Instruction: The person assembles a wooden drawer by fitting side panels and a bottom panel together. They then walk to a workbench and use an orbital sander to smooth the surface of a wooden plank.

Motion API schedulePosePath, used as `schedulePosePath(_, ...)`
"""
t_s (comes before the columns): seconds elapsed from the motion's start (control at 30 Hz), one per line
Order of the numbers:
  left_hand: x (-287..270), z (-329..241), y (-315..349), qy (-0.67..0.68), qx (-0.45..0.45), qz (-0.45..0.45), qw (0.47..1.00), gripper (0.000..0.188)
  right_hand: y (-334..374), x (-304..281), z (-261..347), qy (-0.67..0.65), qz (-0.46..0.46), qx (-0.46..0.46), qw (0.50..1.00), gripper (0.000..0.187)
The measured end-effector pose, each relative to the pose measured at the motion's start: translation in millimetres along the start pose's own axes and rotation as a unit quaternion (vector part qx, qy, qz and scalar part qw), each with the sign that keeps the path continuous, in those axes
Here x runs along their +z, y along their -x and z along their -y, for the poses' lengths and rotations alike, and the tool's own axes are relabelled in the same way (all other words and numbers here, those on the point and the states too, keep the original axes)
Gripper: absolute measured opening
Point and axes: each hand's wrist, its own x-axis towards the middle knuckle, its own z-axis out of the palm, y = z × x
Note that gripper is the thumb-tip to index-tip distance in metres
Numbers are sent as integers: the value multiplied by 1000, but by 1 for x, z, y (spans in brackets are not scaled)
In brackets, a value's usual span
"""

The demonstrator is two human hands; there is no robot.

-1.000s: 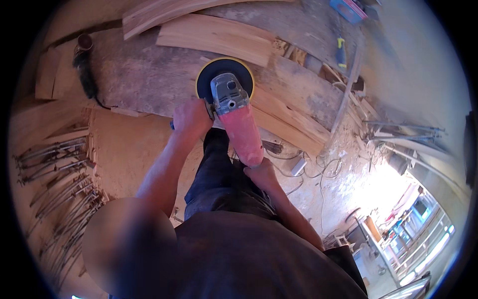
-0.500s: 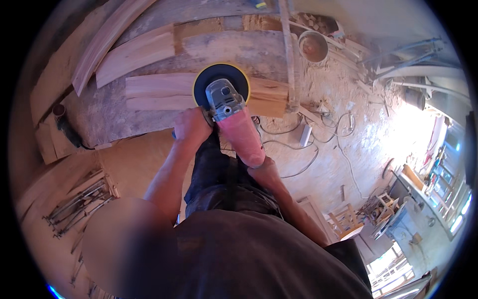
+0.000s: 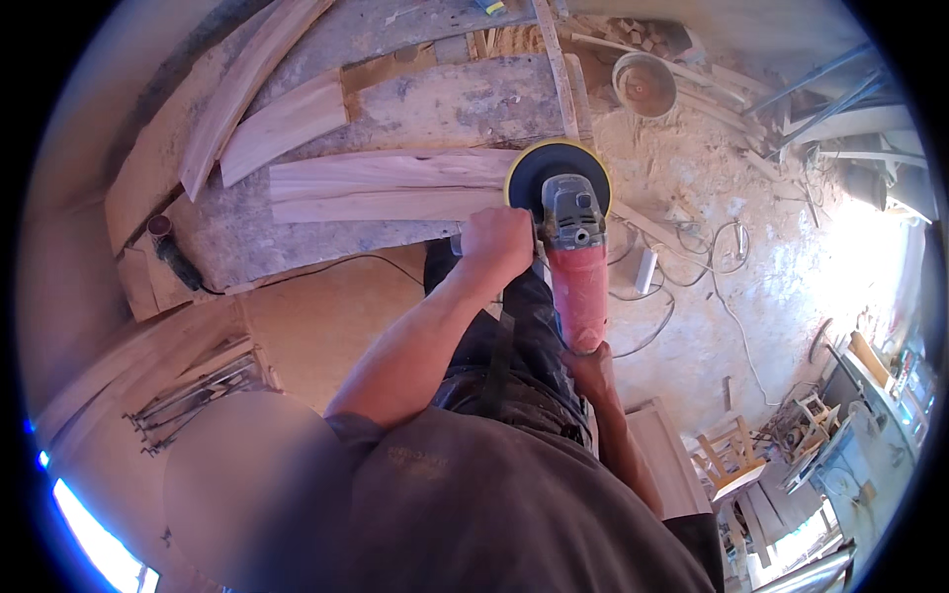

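Observation:
Both my hands hold a red and grey disc sander with a round black pad edged in yellow. My left hand is closed around its side handle. My right hand wraps the rear end of the red body, its fingers partly hidden. The pad lies over the right end of a pale wooden board on the workbench and covers that end. Whether the pad touches the wood, I cannot tell.
Other boards lie farther back on the dusty workbench. At its left corner rests a dark corded power tool. A round bucket stands at the far right. Cords trail over the floor, and clamps lie at left.
The sander has moved right along the board, from near its middle to its right end, with both hands still on it. More of the board's left part shows now.

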Motion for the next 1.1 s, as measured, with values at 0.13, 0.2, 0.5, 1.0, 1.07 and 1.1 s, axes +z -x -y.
schedulePosePath(0.13, -6, 20, 12, -17, -18, -3, 1000, 23, 3, 17, 17, 14, 1, -35, 999, 32)
schedulePosePath(0.2, 10, 52, 15, 1, -67, -37, 997, 27, 6, 23, 46, 38, 20, -56, 998, 34)
schedulePosePath(0.5, -2, 36, 17, -34, -59, -42, 997, 23, 11, 28, 53, 37, 20, 17, 999, 40)
schedulePosePath(1.0, -4, 96, 34, 15, -118, -50, 992, 31, 7, 67, 63, 79, 42, -58, 994, 34)
schedulePosePath(1.07, -8, 89, 29, 19, -115, -65, 991, 28, 4, 67, 68, 90, 45, -42, 994, 34)
schedulePosePath(1.1, -13, 79, 24, 0, -96, -47, 994, 28, 5, 64, 66, 62, 34, -42, 997, 34)
